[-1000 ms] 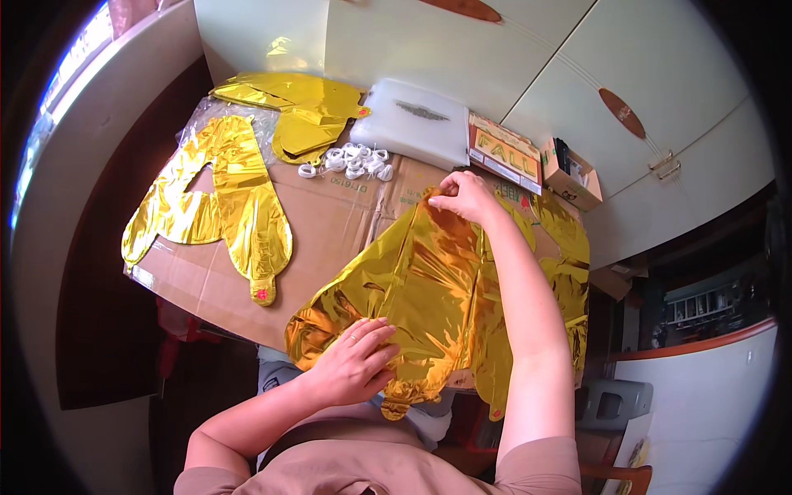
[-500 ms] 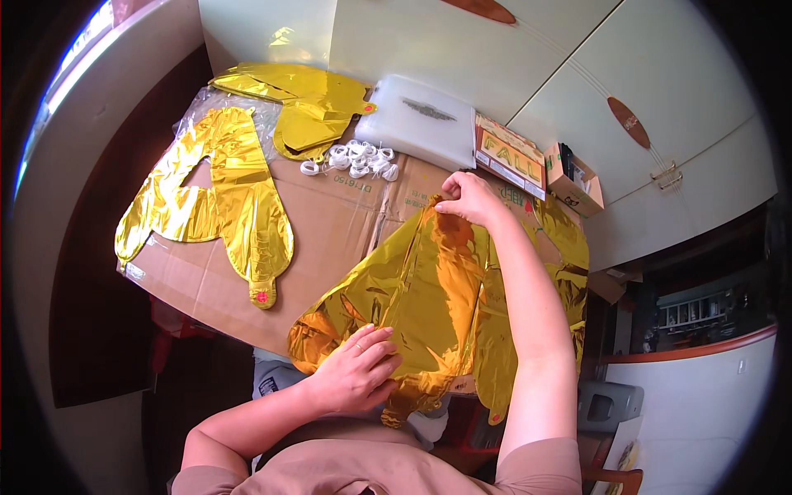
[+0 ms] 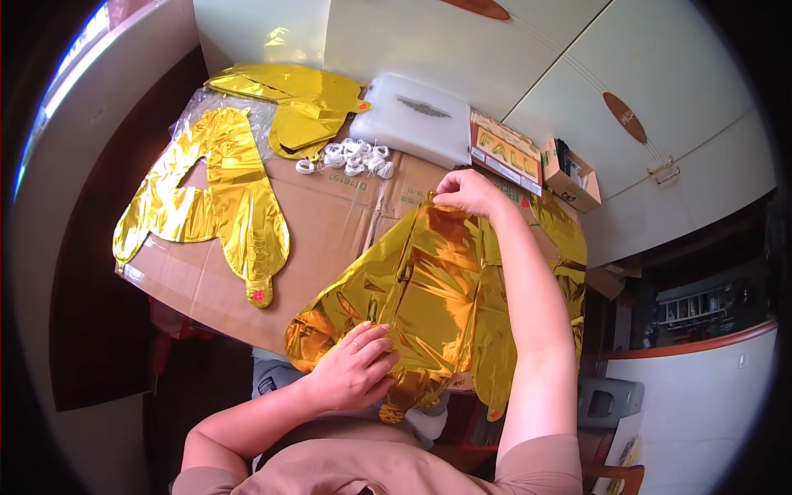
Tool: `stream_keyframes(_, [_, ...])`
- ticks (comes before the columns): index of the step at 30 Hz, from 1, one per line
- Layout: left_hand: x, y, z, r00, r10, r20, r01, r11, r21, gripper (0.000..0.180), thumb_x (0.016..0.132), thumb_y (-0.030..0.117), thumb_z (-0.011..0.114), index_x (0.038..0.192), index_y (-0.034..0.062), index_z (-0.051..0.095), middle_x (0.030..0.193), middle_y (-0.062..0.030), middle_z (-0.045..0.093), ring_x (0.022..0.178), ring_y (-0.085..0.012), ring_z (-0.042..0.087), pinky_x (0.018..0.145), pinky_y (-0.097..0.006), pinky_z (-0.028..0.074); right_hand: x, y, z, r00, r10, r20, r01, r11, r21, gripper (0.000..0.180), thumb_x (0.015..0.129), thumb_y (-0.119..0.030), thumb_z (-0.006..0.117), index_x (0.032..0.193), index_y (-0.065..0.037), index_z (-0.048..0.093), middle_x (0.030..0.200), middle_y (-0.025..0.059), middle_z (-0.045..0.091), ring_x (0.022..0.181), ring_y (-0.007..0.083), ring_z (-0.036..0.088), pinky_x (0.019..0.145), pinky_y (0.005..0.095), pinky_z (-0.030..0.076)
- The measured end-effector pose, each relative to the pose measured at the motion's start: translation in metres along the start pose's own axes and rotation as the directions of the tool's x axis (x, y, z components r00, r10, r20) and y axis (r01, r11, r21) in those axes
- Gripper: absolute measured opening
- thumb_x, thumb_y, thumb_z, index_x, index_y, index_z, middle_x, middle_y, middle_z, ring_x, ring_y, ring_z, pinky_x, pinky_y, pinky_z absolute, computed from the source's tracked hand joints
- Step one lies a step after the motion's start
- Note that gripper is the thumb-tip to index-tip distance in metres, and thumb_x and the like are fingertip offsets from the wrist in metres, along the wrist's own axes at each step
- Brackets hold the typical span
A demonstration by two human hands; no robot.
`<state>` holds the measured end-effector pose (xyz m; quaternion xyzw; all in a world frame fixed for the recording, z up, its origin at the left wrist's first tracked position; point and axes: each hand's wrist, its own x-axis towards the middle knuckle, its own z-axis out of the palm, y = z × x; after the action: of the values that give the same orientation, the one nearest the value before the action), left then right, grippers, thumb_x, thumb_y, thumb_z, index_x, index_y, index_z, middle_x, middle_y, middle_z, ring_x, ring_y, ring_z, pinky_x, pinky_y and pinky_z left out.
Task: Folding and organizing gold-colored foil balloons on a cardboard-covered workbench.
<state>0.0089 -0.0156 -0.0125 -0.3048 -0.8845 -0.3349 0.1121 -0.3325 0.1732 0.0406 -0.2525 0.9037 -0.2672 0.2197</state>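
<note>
A shiny gold foil balloon (image 3: pixel 433 289), flat and wrinkled, lies before me at the front of the cardboard. At its far tip my right hand (image 3: pixel 469 193) is closed in a pinch on the small tab. My left hand (image 3: pixel 356 371) bends its fingers together over the near left part of the foil; the thumb side is partly hidden. The near end of the balloon hangs past the cardboard's edge. Flat on the left lies an A-shaped gold foil balloon (image 3: pixel 260 206) with a red-marked tab.
Cardboard (image 3: pixel 330 223) covers the table. More folded gold foil (image 3: pixel 309 107) lies at the back, beside bundles of white string (image 3: pixel 355 157). A translucent plastic case (image 3: pixel 417 124), a printed box (image 3: pixel 507 153) and an open small box (image 3: pixel 573 186) line the cabinet. Further gold foil (image 3: pixel 565 231) covers the right edge.
The foil's far tip is drawn slightly tauter, and its folds and reflections have shifted. Both hands keep nearly the same places. The whole view has moved slightly.
</note>
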Motion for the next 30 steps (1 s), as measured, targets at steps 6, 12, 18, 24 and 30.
stream_keyframes(6, [0.0, 0.0, 0.001, 1.0, 0.006, -0.014, -0.006, 1.0, -0.014, 0.041, 0.081, 0.021, 0.075, 0.118, 0.0072, 0.064, 0.118, -0.0129, 0.056, 0.126, -0.035, 0.054, 0.111, -0.052, 0.04, 0.001, 0.002, 0.0, 0.999, 0.038, -0.038, -0.041, 0.997, -0.073, 0.023, 0.085, -0.021, 0.077, 0.093, -0.001, 0.071, 0.087, 0.0065, 0.072, 0.081, 0.015, 0.066, 0.075, 0.0317, 0.053])
stream_keyframes(12, [0.0, 0.0, 0.002, 1.0, 0.008, -0.018, -0.008, 1.0, -0.015, 0.041, 0.081, 0.021, 0.075, 0.118, 0.007, 0.065, 0.118, -0.0126, 0.057, 0.126, -0.0347, 0.054, 0.11, -0.053, 0.041, 0.004, 0.004, -0.003, 0.999, -0.005, 0.04, 0.008, 0.996, -0.088, 0.032, 0.078, -0.022, 0.083, 0.097, 0.0, 0.071, 0.094, 0.0112, 0.075, 0.087, 0.0209, 0.07, 0.08, 0.0344, 0.056])
stream_keyframes(18, [-0.001, -0.001, 0.002, 1.0, 0.002, -0.009, -0.002, 1.0, -0.014, 0.04, 0.082, 0.021, 0.075, 0.118, 0.0071, 0.064, 0.118, -0.0128, 0.057, 0.127, -0.035, 0.053, 0.111, -0.052, 0.04, -0.002, -0.01, -0.009, 0.996, 0.017, 0.088, -0.009, 0.996, -0.089, 0.034, 0.076, -0.02, 0.083, 0.101, 0.0, 0.071, 0.094, 0.0107, 0.074, 0.086, 0.0198, 0.069, 0.081, 0.0338, 0.055])
stream_keyframes(24, [-0.001, 0.0, 0.002, 1.0, 0.003, -0.013, -0.003, 1.0, -0.022, 0.04, 0.082, 0.021, 0.076, 0.117, 0.0073, 0.065, 0.118, -0.0131, 0.057, 0.127, -0.0352, 0.053, 0.111, -0.052, 0.04, -0.009, -0.013, -0.016, 0.979, 0.022, 0.204, 0.008, 0.99, -0.144, 0.034, 0.078, -0.02, 0.081, 0.105, -0.003, 0.072, 0.094, 0.0113, 0.073, 0.084, 0.0197, 0.068, 0.078, 0.0343, 0.054])
stream_keyframes(30, [-0.002, -0.001, 0.002, 1.0, -0.005, -0.015, 0.004, 1.0, -0.021, 0.04, 0.081, 0.021, 0.076, 0.117, 0.0075, 0.065, 0.118, -0.013, 0.057, 0.128, -0.0348, 0.053, 0.111, -0.052, 0.04, -0.01, -0.023, -0.017, 0.981, 0.082, 0.177, -0.048, 0.981, -0.19, 0.031, 0.081, -0.017, 0.079, 0.104, 0.0, 0.068, 0.09, 0.0059, 0.068, 0.081, 0.014, 0.062, 0.073, 0.0309, 0.051])
